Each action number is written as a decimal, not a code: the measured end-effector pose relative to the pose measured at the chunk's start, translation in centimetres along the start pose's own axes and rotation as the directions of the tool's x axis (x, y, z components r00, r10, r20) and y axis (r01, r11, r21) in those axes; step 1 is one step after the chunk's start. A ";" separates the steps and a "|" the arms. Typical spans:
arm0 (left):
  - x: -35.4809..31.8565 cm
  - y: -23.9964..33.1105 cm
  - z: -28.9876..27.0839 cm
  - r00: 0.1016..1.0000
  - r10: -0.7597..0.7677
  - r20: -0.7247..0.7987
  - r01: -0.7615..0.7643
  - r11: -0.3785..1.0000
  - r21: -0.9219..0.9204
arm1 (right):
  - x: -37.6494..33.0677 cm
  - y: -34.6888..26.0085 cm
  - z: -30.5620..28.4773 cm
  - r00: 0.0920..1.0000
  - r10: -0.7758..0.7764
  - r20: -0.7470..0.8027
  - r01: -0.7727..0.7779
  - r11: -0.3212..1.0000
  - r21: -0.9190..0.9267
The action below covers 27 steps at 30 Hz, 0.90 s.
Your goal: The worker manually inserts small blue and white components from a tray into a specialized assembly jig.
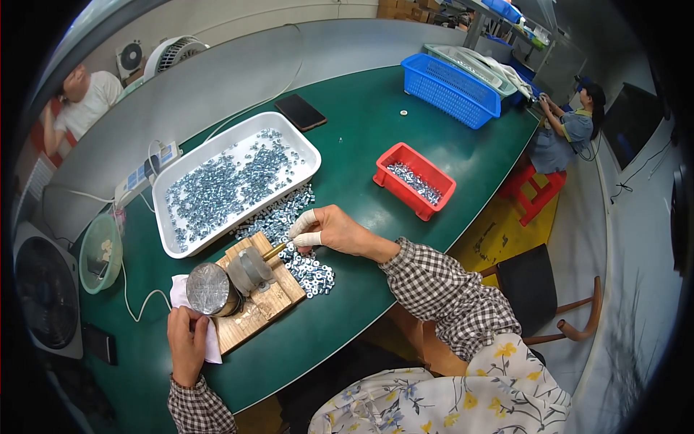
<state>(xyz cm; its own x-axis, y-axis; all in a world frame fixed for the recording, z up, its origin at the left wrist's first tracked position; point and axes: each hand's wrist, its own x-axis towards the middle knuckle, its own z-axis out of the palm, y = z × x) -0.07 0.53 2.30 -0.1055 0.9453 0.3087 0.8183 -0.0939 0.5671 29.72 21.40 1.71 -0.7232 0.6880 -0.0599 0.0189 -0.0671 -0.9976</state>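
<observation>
A wooden board (pixel 251 334) on the green table carries a grey motor-like block (pixel 249 271) with a brass-coloured rod (pixel 274 252) sticking out. Beside the block stands a cylinder (pixel 210 288) with a silvery, wrapped-looking top. My right hand (pixel 338 230), with white covers on thumb and forefinger, is closed in a pinch at the rod's tip; any part between the fingertips is too small to make out. My left hand (pixel 186 343) is curled against the cylinder's near left side, over a white cloth (pixel 212 344), its fingertips partly hidden. Loose small metal sleeves (pixel 311 276) lie heaped under and around the right hand.
A white tray (pixel 309 153) of metal sleeves stands behind the board. A red bin (pixel 439 205) holds more, with a blue basket (pixel 452 90) beyond. A phone (pixel 300 112), green bowl (pixel 100 253), power strip (pixel 147 173) and fan (pixel 49 289) are around. Two other people sit farther off.
</observation>
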 end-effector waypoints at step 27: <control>0.4 -0.8 0.2 1.000 0.002 -0.012 -0.002 1.000 -0.006 | 0.2 0.6 0.5 0.970 -0.244 0.006 0.243 0.965 -0.095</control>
<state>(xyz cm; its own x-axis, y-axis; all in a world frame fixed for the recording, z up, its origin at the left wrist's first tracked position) -0.66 1.08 1.77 -0.1108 0.9412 0.3193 0.8150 -0.0978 0.5711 29.22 21.18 1.10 -0.7101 0.6793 0.1850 -0.0917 0.1713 -0.9809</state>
